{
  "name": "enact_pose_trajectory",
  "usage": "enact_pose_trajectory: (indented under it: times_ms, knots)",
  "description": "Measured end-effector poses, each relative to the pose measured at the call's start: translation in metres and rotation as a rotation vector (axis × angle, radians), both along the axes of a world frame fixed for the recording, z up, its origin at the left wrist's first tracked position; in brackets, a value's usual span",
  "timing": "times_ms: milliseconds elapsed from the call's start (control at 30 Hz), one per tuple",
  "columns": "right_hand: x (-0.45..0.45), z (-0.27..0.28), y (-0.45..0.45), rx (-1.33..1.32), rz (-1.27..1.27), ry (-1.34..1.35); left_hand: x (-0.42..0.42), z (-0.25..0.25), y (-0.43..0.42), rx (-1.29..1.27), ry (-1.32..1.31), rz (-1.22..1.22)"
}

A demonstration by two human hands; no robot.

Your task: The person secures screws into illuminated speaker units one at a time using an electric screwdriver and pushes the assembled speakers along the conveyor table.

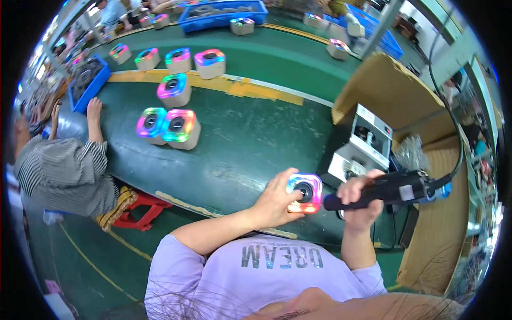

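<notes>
My left hand [277, 201] grips a small boxy light-up speaker [306, 193] with a glowing multicoloured rim and a round black centre. The thumb lies over its face and the fingers are behind its upper edge. In my right hand [362, 198] is a black corded hand tool [392, 191], its dark rounded end pointing at the speaker, close to its right side. Whether that end touches the speaker I cannot tell. From the tool's rear, a black cable [460, 133] curves upward. Just beyond my hands stands a black-and-white boxy device [368, 140].
Several lit speakers [181, 128] stand left on the green work surface [256, 133]; others sit farther back. An open cardboard box [434, 213] is at my right. Blue bins [221, 20] hold dark parts. A person in a striped top [66, 173] sits at left near a red stool [141, 210].
</notes>
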State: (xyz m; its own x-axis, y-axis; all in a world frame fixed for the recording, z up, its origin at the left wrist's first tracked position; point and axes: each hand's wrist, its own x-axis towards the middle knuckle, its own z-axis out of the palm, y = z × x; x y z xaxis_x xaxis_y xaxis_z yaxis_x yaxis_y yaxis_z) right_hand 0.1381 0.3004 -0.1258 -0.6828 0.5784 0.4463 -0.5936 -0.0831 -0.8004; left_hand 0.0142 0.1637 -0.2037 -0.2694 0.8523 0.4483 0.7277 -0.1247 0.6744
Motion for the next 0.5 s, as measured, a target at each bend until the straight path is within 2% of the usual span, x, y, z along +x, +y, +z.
enact_pose_trajectory:
  times_ms: [67,133,167,200,267,400,433,500]
  knots:
    - [0.006,0.0,0.003,-0.089,-0.067,0.022,-0.016,0.0,0.001,-0.005,-0.014,-0.028]
    - [0.009,-0.007,0.005,-0.096,-0.146,-0.026,-0.035,0.0,0.011,0.049,0.22,0.243]
    - [0.01,-0.013,0.004,-0.099,-0.139,-0.021,-0.051,0.007,0.013,-0.076,0.372,0.368]
    - [0.011,-0.02,0.002,-0.052,-0.179,-0.091,-0.073,-0.001,0.018,-0.051,0.485,0.525]
    - [0.011,-0.031,-0.001,-0.046,-0.222,-0.178,-0.101,0.028,0.004,-0.228,0.441,0.743]
    - [0.014,-0.044,-0.009,-0.049,-0.232,-0.253,-0.149,0.029,-0.049,-0.282,0.481,1.202]
    - [0.015,-0.044,-0.009,-0.052,-0.223,-0.251,-0.154,0.031,-0.061,-0.389,0.479,1.237]
    - [0.017,-0.046,-0.005,-0.062,-0.221,-0.25,-0.158,0.021,-0.073,-0.366,0.467,1.251]
